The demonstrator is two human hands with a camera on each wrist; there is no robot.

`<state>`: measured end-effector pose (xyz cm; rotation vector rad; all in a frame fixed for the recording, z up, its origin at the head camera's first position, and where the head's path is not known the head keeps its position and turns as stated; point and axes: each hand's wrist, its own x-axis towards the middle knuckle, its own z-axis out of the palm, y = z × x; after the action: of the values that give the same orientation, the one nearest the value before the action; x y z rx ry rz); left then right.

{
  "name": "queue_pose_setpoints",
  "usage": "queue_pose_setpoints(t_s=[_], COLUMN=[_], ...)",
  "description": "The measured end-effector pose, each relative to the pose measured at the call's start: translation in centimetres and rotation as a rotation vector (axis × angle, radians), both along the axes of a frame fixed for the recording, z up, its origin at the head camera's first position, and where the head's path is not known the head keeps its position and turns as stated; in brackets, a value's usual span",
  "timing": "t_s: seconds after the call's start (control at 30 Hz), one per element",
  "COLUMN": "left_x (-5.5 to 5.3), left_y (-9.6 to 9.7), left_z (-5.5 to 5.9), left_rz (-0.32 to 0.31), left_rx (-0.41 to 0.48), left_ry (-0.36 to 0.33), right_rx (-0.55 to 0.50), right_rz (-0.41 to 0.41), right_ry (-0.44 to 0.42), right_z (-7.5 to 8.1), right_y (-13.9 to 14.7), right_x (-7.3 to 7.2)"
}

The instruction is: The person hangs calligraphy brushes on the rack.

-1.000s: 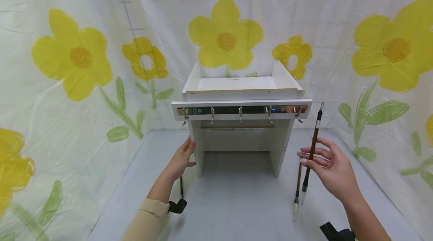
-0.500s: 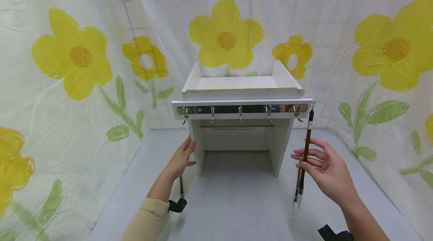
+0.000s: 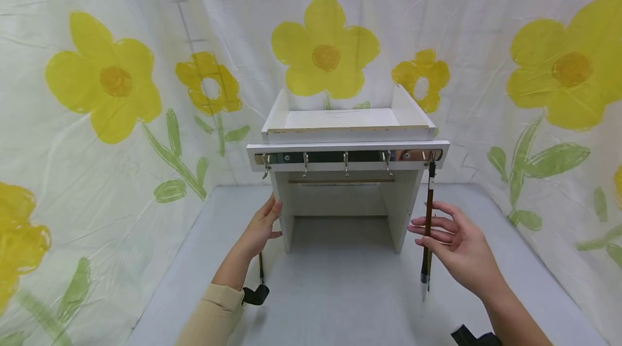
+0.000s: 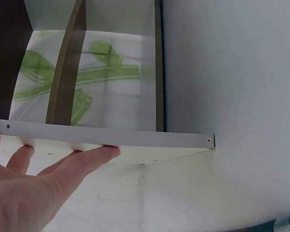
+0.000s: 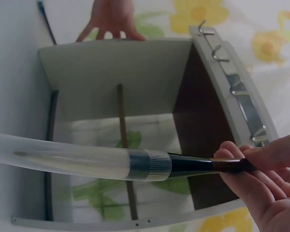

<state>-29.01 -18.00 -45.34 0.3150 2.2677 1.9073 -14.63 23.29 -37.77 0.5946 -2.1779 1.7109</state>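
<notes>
My right hand (image 3: 452,238) pinches the brown handle of a calligraphy brush (image 3: 430,195) between thumb and fingers. The brush hangs nearly upright, tip down, with a clear cap over its bristles (image 5: 77,157). Its top end overlaps the rightmost hook (image 3: 432,156) on the metal rail of a white shelf unit (image 3: 347,147). My left hand (image 3: 259,227) rests with extended fingers against the unit's left side panel; the left wrist view shows those fingers (image 4: 94,157) along the panel's outer face.
Several more hooks (image 3: 346,162) line the rail. A second brush (image 3: 430,281) shows mostly hidden behind the held one. Another brush (image 3: 261,268) lies on the grey table (image 3: 335,303) by my left wrist. A flower-painted curtain (image 3: 121,162) encloses the table.
My right hand has moved left with the brush, bringing its top end from right of the unit to the rightmost hook. The brush has become more upright. My left hand stays put.
</notes>
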Motion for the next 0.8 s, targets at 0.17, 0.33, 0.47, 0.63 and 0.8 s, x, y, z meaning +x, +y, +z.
queue_pose_setpoints(t_s=[0.17, 0.33, 0.47, 0.63, 0.8], left_x=[0.1, 0.2, 0.1, 0.1, 0.2], left_y=[0.0, 0.0, -0.1, -0.1, 0.0], left_z=[0.1, 0.1, 0.0, 0.0, 0.1], left_rz=[0.004, 0.001, -0.004, -0.004, 0.002], left_rx=[-0.003, -0.004, 0.006, 0.004, 0.004], left_ry=[-0.002, 0.001, -0.004, -0.005, -0.007], right_rx=[0.012, 0.024, 0.055, 0.075, 0.074], right_rz=[0.022, 0.056, 0.053, 0.056, 0.057], right_ry=[0.000, -0.002, 0.005, -0.017, -0.036], right_z=[-0.1, -0.4, -0.5, -0.9, -1.2], right_y=[-0.5, -1.0, -1.6, -2.2, -2.5], right_x=[0.0, 0.0, 0.1, 0.1, 0.1])
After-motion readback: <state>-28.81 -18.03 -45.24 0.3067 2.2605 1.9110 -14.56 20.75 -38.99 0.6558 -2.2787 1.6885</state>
